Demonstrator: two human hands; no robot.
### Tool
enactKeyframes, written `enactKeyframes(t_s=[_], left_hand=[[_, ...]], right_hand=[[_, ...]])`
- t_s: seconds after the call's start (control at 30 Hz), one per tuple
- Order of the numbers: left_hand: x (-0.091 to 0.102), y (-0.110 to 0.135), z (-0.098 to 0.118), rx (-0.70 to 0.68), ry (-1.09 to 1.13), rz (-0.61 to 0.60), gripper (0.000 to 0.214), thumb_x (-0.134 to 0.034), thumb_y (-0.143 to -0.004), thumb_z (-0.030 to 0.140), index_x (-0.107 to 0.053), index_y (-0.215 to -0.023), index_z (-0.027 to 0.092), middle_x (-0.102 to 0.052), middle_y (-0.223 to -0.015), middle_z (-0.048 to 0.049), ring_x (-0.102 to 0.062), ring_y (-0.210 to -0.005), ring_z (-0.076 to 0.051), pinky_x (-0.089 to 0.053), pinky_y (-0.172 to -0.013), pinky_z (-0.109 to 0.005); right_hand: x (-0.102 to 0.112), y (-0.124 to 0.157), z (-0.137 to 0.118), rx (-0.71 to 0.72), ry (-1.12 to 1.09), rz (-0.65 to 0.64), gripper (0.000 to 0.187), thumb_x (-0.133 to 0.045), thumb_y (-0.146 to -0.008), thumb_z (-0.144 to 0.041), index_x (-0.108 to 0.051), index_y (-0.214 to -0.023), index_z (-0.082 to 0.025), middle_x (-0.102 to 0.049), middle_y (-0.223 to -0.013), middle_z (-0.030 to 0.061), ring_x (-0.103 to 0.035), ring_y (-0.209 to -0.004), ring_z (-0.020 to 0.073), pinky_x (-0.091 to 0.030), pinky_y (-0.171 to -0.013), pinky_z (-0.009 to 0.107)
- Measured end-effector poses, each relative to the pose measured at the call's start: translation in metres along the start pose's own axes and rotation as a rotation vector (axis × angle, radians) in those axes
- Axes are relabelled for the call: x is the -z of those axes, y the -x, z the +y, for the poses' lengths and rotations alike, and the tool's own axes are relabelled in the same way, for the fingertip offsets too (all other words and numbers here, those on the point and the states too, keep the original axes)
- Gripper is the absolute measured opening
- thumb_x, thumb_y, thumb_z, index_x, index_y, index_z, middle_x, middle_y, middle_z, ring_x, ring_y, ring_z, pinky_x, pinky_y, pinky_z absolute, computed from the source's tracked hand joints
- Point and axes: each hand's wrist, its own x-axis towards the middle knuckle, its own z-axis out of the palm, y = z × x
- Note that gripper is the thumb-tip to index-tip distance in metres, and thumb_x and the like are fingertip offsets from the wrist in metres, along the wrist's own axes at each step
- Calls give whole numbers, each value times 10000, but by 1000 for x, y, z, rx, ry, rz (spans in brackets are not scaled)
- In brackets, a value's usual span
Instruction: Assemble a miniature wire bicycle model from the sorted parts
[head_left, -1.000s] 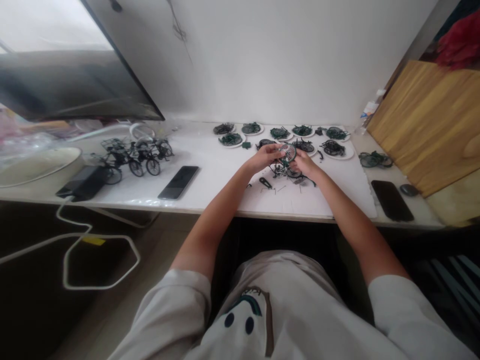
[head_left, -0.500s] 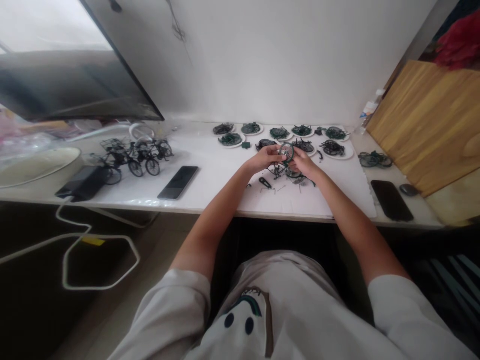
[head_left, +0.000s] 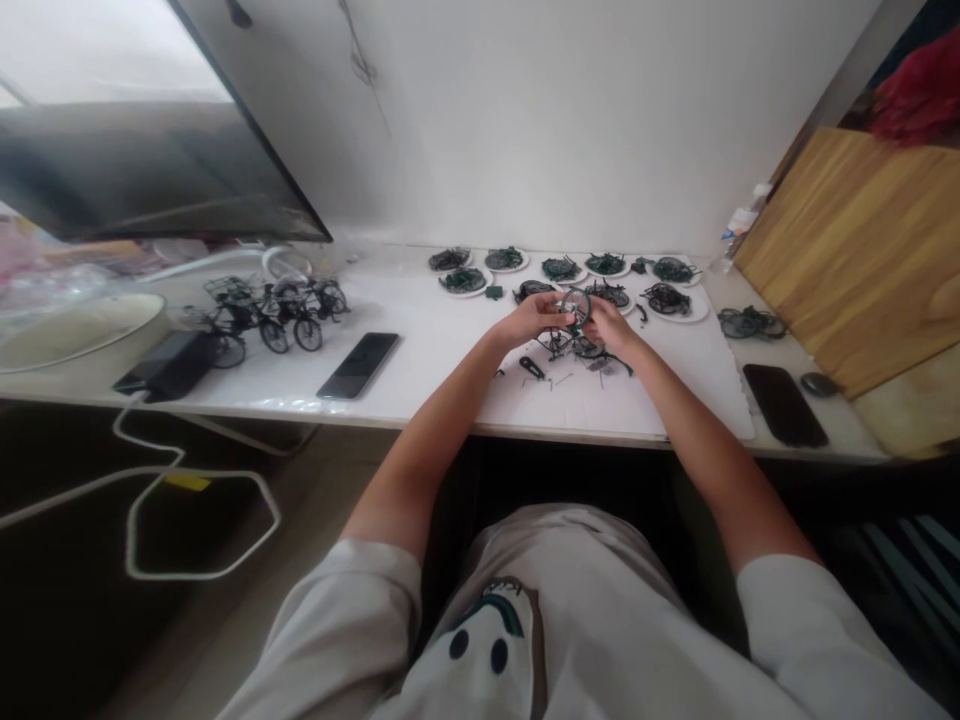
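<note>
A small green spoked wheel (head_left: 576, 304) of a model bicycle is held up above the white board. My left hand (head_left: 532, 319) pinches it from the left, fingers closed near its hub. From the other side my right hand (head_left: 610, 326) has its fingers closed at the wheel's right edge and a green part just below. Under the hands lie dark green bicycle parts (head_left: 589, 348), partly hidden by them. A black tool with a slotted handle (head_left: 532, 367) and thin metal pieces (head_left: 551, 382) rest closer to the table's front edge.
Several white plates (head_left: 694, 313) with model bicycle parts line the back. Assembled model bicycles (head_left: 274, 315), a phone (head_left: 358, 365) and a black adapter (head_left: 169, 365) sit at left. Another phone (head_left: 784, 404), a mouse (head_left: 819, 384) and a wooden panel (head_left: 870, 250) are at right.
The wheel has turned slightly and shows a little rounder, with small finger shifts in my right hand. Both hands stay in nearly the same place; the view shifts a little.
</note>
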Motion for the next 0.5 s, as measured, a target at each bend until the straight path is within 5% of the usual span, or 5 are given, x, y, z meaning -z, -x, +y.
enactKeyframes(t_s=[0.27, 0.5], left_hand=[[3, 0, -3, 6, 4, 2, 650, -1069, -656, 353, -795, -1206, 141, -794, -959, -60, -730, -821, -125, -551, -812, -269], [2, 1, -3, 17, -19, -30, 612, -1059, -670, 339, -796, -1180, 128, -800, -974, -84, -732, -830, -137, -549, -806, -272]], right_hand=[[-4, 4, -5, -46, -30, 19, 421, -782, -947, -594, -512, -1007, -277, -236, -600, -118, -177, -478, 84, -113, -466, 213], [-3, 1, -3, -8, 64, 94, 547, -744, -966, -683, -420, -817, -269, -267, -571, -97, -204, -483, 90, -149, -441, 225]])
